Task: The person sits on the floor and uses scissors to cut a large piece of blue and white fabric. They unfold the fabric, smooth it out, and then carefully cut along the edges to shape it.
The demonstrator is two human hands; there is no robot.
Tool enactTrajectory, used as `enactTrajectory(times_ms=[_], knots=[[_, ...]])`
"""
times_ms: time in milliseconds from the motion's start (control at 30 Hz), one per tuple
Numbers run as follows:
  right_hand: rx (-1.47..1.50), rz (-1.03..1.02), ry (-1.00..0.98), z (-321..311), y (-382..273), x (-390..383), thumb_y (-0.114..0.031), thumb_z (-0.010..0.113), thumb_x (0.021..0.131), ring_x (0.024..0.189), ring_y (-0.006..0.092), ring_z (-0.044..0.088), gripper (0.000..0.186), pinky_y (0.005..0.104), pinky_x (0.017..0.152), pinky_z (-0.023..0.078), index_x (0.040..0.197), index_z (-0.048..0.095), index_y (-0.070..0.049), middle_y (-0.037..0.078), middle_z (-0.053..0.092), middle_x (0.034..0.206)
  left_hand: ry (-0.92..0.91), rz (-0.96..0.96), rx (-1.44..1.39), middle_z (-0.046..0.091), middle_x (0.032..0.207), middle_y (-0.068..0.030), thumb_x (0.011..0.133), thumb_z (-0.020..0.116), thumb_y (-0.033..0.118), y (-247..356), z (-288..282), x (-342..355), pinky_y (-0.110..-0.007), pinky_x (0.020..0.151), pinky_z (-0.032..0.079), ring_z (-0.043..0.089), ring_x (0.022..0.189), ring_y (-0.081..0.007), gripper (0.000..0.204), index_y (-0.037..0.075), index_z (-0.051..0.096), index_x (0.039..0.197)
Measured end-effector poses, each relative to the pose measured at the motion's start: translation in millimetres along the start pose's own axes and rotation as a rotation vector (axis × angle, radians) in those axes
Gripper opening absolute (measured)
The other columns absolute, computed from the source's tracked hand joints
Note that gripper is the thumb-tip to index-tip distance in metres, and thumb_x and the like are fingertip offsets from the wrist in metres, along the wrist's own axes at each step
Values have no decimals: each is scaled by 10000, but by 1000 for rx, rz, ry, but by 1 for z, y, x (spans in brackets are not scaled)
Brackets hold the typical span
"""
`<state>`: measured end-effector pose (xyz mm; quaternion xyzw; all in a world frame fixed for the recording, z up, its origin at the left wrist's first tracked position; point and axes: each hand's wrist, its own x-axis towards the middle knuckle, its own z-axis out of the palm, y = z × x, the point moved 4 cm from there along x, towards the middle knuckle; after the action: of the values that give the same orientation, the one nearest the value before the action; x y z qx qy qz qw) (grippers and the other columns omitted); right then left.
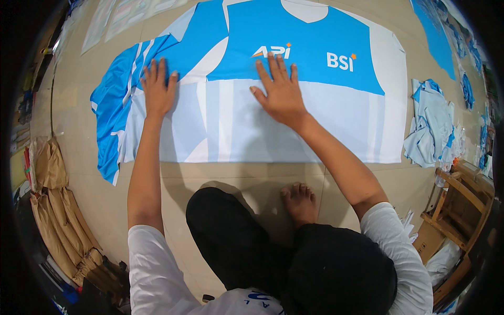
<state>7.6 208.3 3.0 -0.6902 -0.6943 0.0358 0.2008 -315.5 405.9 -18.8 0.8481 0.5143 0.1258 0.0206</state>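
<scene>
A large piece of printed fabric point(294, 118), bright blue above and pale blue below with white margins, lies spread on the floor in front of me. It bears jersey panel shapes, one with a white neck curve at its far edge. My left hand point(159, 88) rests palm down on its left part, fingers spread. Beside that hand the cloth point(113, 105) is bunched into bright blue folds along the left edge. Near the middle, my right hand point(281, 92) lies flat with fingers apart, just over the border of the two blues. Neither hand grips anything.
Crumpled pale blue cloth scraps point(428, 123) lie to the right. More blue fabric point(433, 34) is at the far right. A wooden stool point(462, 202) stands at the lower right. Brown wrapped bundles point(60, 226) lean at the left. My bare foot point(300, 205) is on the tiled floor point(220, 176).
</scene>
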Motion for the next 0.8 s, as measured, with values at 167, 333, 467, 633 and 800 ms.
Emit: enactTrajectory(times_ms=[167, 333, 467, 633, 800], knots=[[-172, 123, 56, -6, 80, 34, -543, 472, 1107, 1616, 467, 267, 732, 730, 1258, 182, 1669, 394, -80, 275, 304, 1732, -67, 264, -199, 343, 1742, -199, 1134, 437, 495, 91, 15, 48, -658, 1301, 163, 238, 1629, -455, 633, 145, 435, 1662], [-318, 244, 51, -9, 179, 66, -646, 375, 1105, 1636, 446, 229, 781, 727, 1267, 160, 1695, 366, -135, 218, 270, 1768, 5, 324, -71, 320, 1759, -167, 1141, 390, 526, 111, 51, 101, -628, 1315, 165, 244, 1630, -437, 624, 220, 398, 1686], [-346, 258, 9, -14, 222, 78, -666, 366, 1101, 1646, 426, 209, 798, 715, 1280, 146, 1710, 335, -152, 216, 271, 1768, 94, 304, -18, 301, 1770, -155, 1137, 386, 545, 84, 65, 128, -630, 1316, 161, 246, 1631, -430, 625, 272, 370, 1699], [-397, 244, 12, -16, 268, 82, -672, 397, 1067, 1638, 426, 216, 838, 691, 1289, 154, 1715, 294, -152, 225, 255, 1767, 93, 304, 4, 305, 1760, -188, 1125, 422, 500, 76, 68, 152, -608, 1318, 168, 253, 1623, -444, 628, 214, 394, 1684], [-272, 382, -135, -48, 255, 101, -553, 481, 1090, 1645, 469, 158, 797, 659, 1307, 146, 1692, 320, -57, 290, 201, 1766, -39, 247, 36, 353, 1704, -296, 1084, 535, 394, 79, 46, 167, -583, 1308, 219, 309, 1576, -504, 641, 81, 450, 1637]])
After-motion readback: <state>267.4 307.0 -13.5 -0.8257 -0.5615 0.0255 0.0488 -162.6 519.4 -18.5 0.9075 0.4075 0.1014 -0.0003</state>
